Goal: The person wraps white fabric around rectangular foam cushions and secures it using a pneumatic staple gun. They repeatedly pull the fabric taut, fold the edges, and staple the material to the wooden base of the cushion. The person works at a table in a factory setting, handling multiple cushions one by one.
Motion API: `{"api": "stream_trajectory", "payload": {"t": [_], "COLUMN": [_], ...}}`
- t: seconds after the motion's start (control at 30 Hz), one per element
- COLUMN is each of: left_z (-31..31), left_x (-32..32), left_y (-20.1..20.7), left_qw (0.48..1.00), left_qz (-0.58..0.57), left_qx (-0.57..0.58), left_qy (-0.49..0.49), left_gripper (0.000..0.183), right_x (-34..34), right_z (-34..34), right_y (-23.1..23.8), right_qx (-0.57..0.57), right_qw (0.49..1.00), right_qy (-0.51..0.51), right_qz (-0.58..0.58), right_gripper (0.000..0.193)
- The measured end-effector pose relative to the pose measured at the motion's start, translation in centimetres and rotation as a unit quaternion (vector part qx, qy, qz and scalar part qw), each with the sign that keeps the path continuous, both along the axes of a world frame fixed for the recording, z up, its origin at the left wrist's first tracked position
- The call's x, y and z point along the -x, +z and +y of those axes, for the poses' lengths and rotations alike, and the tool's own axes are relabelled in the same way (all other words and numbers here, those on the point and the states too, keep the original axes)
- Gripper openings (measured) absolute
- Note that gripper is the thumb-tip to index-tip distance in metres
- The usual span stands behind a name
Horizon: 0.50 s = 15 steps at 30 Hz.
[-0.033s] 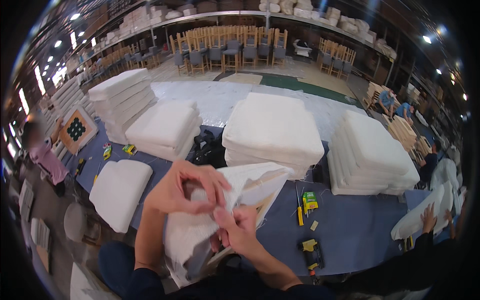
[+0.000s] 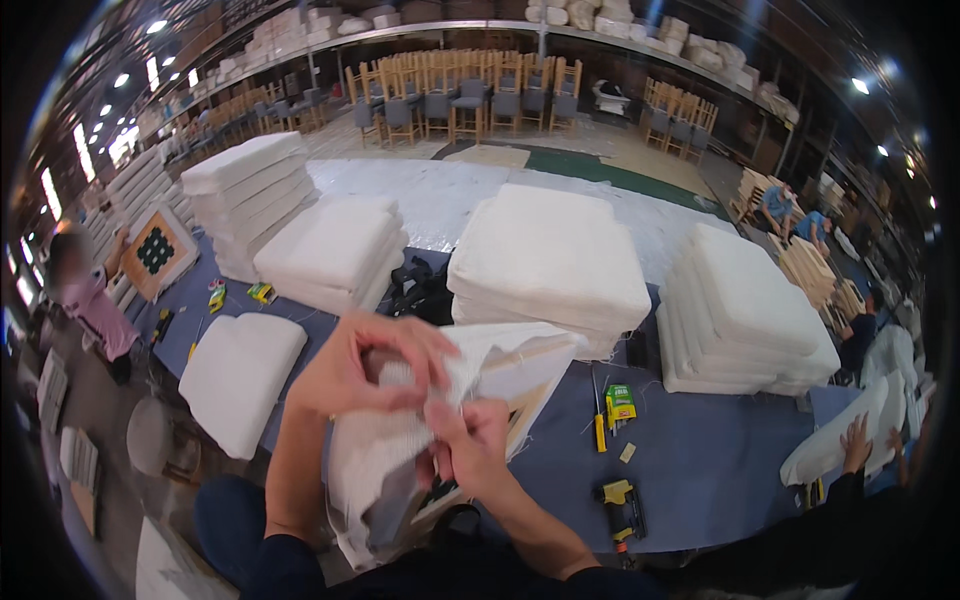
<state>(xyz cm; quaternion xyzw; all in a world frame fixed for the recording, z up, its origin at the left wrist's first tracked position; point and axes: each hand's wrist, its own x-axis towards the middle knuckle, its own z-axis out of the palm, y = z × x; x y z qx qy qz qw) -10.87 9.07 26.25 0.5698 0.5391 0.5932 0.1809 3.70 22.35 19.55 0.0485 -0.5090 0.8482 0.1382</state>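
At bench [image 2: 710, 460] near edge, right hand [image 2: 470, 445] pinches white fabric [image 2: 375, 450], left hand [image 2: 385, 365] curled, hold unclear; wooden frame [image 2: 524, 402] part bare, covering looks unfinished.

No lettering is legible, even on the green-and-yellow packet [image 2: 620, 403]

On the bench [image 2: 710, 470] — four stacks of white cushions [image 2: 548, 260], one cushion by itself [image 2: 242, 380], three green-and-yellow packets [image 2: 620, 402]; closest in — one staple gun [image 2: 622, 508], one cloth-draped frame [image 2: 530, 375].
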Motion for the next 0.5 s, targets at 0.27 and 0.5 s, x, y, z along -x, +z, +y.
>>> {"api": "stream_trajectory", "payload": {"t": [0.27, 0.5], "left_z": [1.3, 1.2], "left_x": [0.3, 1.5], "left_y": [-0.7, -1.2], "left_qw": [0.952, 0.952], "left_qz": [-0.057, -0.035], "left_qx": [-0.021, -0.054], "left_qy": [0.3, 0.3], "left_gripper": [0.02, 0.018], "right_x": [7.1, 8.9], "right_z": [0.1, -1.1], "right_y": [0.8, -0.3], "right_qx": [0.075, 0.104], "right_qw": [0.994, 0.983], "right_qy": [-0.065, -0.076], "right_qz": [0.046, 0.133], "right_gripper": [0.05, 0.045]}}
